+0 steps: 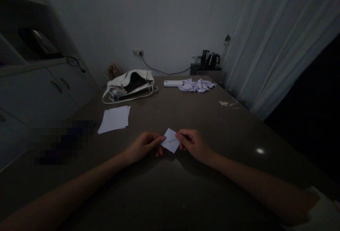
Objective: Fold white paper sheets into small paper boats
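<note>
A small folded piece of white paper lies on the dark table in front of me. My left hand pinches its left edge with the fingertips. My right hand pinches its right edge. Both hands rest low on the tabletop with the paper between them.
A stack of white paper sheets lies to the left. Further back are a white handbag, a white flat device and a heap of folded paper pieces. Cabinets stand at the left, a curtain at the right, a kettle behind.
</note>
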Action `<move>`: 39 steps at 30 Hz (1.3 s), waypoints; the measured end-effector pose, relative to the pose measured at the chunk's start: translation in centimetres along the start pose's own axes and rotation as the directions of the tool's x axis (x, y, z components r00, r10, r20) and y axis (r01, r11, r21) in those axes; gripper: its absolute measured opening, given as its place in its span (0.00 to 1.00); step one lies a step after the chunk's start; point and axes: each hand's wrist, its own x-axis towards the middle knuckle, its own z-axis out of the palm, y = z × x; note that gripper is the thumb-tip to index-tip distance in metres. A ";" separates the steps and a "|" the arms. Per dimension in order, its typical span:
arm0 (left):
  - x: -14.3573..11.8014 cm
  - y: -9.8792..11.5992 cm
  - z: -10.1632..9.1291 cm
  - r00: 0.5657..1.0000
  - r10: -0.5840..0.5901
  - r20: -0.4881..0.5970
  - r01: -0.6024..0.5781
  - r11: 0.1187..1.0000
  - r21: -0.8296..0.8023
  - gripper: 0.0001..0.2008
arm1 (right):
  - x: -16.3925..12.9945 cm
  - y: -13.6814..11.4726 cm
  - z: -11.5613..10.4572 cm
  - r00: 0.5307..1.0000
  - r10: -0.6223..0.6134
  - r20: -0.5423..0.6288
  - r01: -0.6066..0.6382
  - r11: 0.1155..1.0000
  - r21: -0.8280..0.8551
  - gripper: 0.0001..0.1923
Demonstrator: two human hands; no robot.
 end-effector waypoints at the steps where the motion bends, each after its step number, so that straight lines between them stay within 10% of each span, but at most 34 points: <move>1: -0.1 0.1 0.0 1.000 0.000 -0.009 0.000 1.000 0.013 0.23 | 0.0 0.0 0.0 1.000 -0.002 0.002 0.002 1.000 -0.003 0.20; 8: -0.6 0.6 0.2 0.999 0.034 -0.037 -0.028 0.988 0.149 0.21 | 0.0 -0.5 -0.2 1.000 0.005 0.012 -0.005 1.000 0.001 0.20; 23: -0.8 0.9 1.2 0.998 -0.053 0.023 0.055 0.992 -0.116 0.14 | -0.6 -0.7 0.4 0.980 -0.007 0.197 -0.013 0.995 0.103 0.19; 39: -0.6 0.0 0.9 0.993 0.106 -0.057 -0.092 0.975 0.203 0.15 | -0.2 -0.2 0.6 0.974 0.043 0.221 -0.072 0.990 0.124 0.15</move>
